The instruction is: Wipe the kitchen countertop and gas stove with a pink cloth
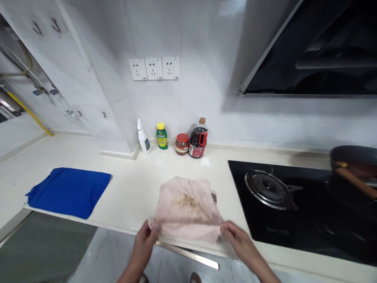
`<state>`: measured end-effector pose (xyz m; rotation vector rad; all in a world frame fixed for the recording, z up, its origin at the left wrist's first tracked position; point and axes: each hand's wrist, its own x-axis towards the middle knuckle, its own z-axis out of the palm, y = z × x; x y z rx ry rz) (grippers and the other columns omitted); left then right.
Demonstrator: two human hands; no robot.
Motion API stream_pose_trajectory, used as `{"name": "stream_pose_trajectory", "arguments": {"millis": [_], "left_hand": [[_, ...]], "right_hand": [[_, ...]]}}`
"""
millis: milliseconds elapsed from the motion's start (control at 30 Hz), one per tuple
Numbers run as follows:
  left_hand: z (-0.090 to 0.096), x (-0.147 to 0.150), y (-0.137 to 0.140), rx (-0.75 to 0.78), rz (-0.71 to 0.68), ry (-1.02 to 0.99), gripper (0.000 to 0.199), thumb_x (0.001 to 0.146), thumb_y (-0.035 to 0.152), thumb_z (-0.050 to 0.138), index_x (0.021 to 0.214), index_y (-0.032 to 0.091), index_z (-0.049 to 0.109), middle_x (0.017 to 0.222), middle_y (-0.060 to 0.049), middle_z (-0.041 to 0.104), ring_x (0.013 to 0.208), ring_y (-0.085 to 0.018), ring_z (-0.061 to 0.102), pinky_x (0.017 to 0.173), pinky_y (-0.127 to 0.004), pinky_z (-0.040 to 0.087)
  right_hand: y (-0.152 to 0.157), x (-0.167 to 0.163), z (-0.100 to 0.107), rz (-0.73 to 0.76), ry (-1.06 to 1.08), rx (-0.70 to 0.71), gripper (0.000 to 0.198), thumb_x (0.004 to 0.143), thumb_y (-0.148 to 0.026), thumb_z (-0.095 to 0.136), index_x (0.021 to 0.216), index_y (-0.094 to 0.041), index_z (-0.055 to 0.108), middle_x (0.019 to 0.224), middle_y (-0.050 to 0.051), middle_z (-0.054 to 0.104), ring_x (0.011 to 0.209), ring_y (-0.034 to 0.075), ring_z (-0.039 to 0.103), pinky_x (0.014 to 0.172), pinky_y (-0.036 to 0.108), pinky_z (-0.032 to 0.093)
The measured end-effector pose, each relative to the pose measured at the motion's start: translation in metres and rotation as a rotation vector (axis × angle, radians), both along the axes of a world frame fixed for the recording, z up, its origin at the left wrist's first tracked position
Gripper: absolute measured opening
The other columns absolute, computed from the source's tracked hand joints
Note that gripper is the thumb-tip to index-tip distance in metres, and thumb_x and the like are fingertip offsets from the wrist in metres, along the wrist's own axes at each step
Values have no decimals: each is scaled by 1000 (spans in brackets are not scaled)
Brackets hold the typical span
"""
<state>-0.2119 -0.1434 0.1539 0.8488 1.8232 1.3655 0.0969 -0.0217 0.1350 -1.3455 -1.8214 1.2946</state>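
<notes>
A pale pink cloth (182,192) with brownish stains near its middle lies on the white counter at the front edge. My left hand (145,237) pinches its near left corner, and my right hand (234,235) pinches the near right side. Between the two hands the cloth's near part is lifted a little into a fold. A small dark patch shows at the cloth's right edge; what it is I cannot tell.
Against the wall stand a white spray bottle (143,137), a green bottle (161,136), a red-lidded jar (182,144) and a dark sauce bottle (198,139). A blue cloth (69,191) lies left. Right is a black gas stove (282,220) with a pan (353,157).
</notes>
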Motion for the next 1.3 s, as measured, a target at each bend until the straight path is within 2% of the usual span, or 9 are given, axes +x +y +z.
{"name": "stream_pose_trajectory", "arguments": {"millis": [133,300,433,500,633,800,1033,1167,1300], "left_hand": [[-38,6,-10,-168,-79,-56,59,67,81,62,64,22,54,46,8,44,42,-11,43,45,-25,34],[-24,-17,61,-157,-25,-9,59,75,80,52,70,21,56,51,5,51,49,-13,52,49,-25,41],[-31,-28,90,-134,26,38,68,68,81,59,91,18,66,81,-6,65,67,-19,63,58,-34,53],[-42,-30,78,-106,96,96,73,60,81,65,97,18,68,107,-13,64,79,-21,65,72,-42,58],[-60,-41,27,-81,211,176,75,58,85,61,96,21,70,127,-16,52,113,-32,59,94,-53,54],[-72,-73,-36,-120,310,219,72,63,83,60,95,20,71,121,-15,59,109,-32,63,89,-51,57],[-86,-95,-90,-234,400,134,74,57,82,64,96,19,70,110,-13,70,109,-34,65,95,-50,55],[-85,-97,-93,-252,379,123,72,56,81,65,94,19,70,107,-12,72,108,-34,66,99,-51,53],[-74,-92,-78,-215,287,148,66,62,77,64,94,20,71,105,-11,73,108,-33,66,102,-51,50]], "right_hand": [[-16,7,-50,-3,-34,-141,44,84,-63,50,66,-23,50,61,-3,47,62,16,48,60,28,41],[59,-5,-35,-31,-132,-57,37,85,-56,47,70,-23,55,67,-1,55,67,18,54,62,29,42],[94,-14,-33,-207,-407,198,38,87,-42,44,105,-20,69,109,10,65,91,23,64,78,35,49],[87,-20,-43,-173,-451,386,42,92,-39,40,118,-20,67,123,12,62,105,25,63,89,38,49],[59,-40,-69,205,-463,592,43,99,-42,40,134,-29,61,132,8,63,125,26,53,107,47,39],[59,-92,-80,119,-701,494,60,97,-59,38,152,-34,42,150,10,49,138,33,39,113,60,25],[70,-234,-46,126,-821,147,79,88,-81,32,152,-36,41,168,14,12,150,50,2,107,77,-3],[16,-290,-41,371,-680,229,69,92,-72,40,151,-38,40,169,13,8,152,47,-2,110,74,-6],[-31,-286,-50,581,-478,371,59,95,-67,42,149,-43,42,169,6,16,154,37,4,118,65,3]]}}
